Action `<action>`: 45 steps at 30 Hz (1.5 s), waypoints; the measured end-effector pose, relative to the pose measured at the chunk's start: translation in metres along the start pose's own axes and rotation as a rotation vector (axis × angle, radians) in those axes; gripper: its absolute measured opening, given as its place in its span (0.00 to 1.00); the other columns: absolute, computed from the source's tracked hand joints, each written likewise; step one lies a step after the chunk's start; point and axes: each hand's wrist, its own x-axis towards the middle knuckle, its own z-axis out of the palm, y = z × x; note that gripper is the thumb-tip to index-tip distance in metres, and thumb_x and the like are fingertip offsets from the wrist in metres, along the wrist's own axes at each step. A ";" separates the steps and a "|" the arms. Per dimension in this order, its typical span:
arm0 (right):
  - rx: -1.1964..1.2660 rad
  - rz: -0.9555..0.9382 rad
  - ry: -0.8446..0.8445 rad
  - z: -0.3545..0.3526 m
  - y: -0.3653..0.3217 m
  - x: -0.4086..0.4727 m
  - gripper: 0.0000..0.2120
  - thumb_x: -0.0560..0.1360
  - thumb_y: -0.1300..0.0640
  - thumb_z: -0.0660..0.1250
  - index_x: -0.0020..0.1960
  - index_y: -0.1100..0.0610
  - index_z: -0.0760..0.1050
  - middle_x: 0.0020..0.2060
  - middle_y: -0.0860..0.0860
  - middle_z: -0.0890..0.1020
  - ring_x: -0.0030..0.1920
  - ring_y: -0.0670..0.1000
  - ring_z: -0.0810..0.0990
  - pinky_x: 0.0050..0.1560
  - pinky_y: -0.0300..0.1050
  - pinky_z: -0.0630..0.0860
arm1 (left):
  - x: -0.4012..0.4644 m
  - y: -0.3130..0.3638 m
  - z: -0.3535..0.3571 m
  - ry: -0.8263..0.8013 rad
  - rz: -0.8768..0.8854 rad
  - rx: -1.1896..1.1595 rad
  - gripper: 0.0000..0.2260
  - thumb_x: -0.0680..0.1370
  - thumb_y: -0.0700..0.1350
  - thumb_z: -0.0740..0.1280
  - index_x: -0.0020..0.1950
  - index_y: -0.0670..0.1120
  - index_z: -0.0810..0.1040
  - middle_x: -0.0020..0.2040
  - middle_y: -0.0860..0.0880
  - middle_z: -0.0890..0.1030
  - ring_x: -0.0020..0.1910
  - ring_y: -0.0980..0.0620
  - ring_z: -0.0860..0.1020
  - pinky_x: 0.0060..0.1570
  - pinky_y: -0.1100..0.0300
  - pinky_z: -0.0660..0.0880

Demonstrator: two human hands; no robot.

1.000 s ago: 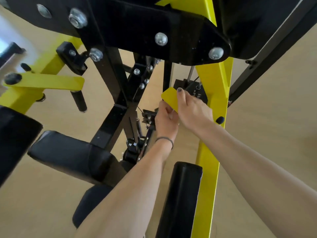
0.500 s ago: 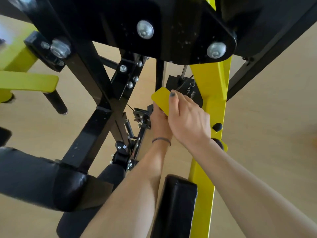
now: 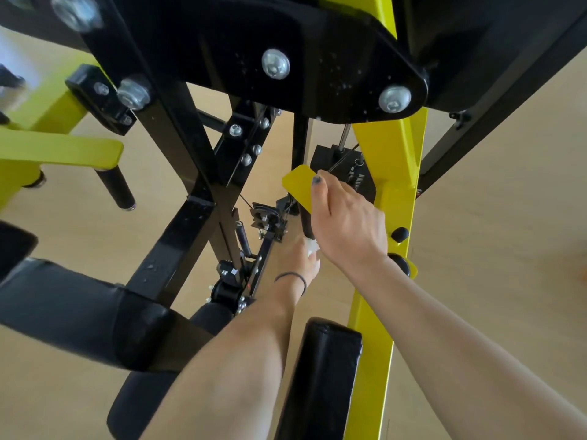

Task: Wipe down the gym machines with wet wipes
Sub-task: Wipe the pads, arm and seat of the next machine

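Note:
A black and yellow gym machine fills the view, with a yellow upright post (image 3: 389, 173) on the right. A small yellow lever plate (image 3: 298, 185) sticks out left of that post. My right hand (image 3: 347, 223) grips this plate from above, thumb on its face. My left hand (image 3: 301, 258) is mostly hidden under the right one. It holds a white wet wipe (image 3: 311, 246) against a black handle (image 3: 306, 222) below the plate. A dark band circles my left wrist.
Black padded rollers lie at the lower left (image 3: 79, 309) and lower middle (image 3: 320, 376). A black cross frame (image 3: 190, 192) and bolted plate (image 3: 317, 68) hang close overhead. A yellow arm (image 3: 60, 150) reaches in from the left. Beige floor lies below.
My left hand has slid down below the yellow plate, so the white wipe now shows. My right hand stays on the plate. The camera has shifted slightly.

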 end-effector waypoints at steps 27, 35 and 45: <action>0.982 0.237 0.323 -0.119 -0.060 -0.040 0.18 0.86 0.50 0.53 0.74 0.44 0.68 0.57 0.30 0.74 0.51 0.25 0.72 0.56 0.26 0.68 | -0.181 0.107 -0.249 0.590 0.569 -0.459 0.04 0.82 0.47 0.61 0.51 0.48 0.67 0.38 0.50 0.74 0.34 0.50 0.78 0.28 0.51 0.73; 1.038 0.244 0.226 -0.127 -0.064 -0.010 0.19 0.85 0.46 0.51 0.70 0.44 0.74 0.60 0.39 0.75 0.57 0.37 0.73 0.55 0.33 0.69 | -0.168 0.154 -0.218 0.658 0.530 -0.530 0.07 0.82 0.43 0.62 0.45 0.49 0.66 0.33 0.54 0.70 0.29 0.57 0.69 0.28 0.65 0.62; 1.109 0.250 0.245 -0.122 -0.054 -0.006 0.19 0.86 0.46 0.52 0.67 0.47 0.78 0.58 0.45 0.80 0.55 0.39 0.76 0.43 0.27 0.70 | -0.151 0.139 -0.222 0.812 0.569 -0.585 0.06 0.83 0.46 0.61 0.47 0.47 0.70 0.36 0.57 0.69 0.33 0.59 0.68 0.33 0.68 0.64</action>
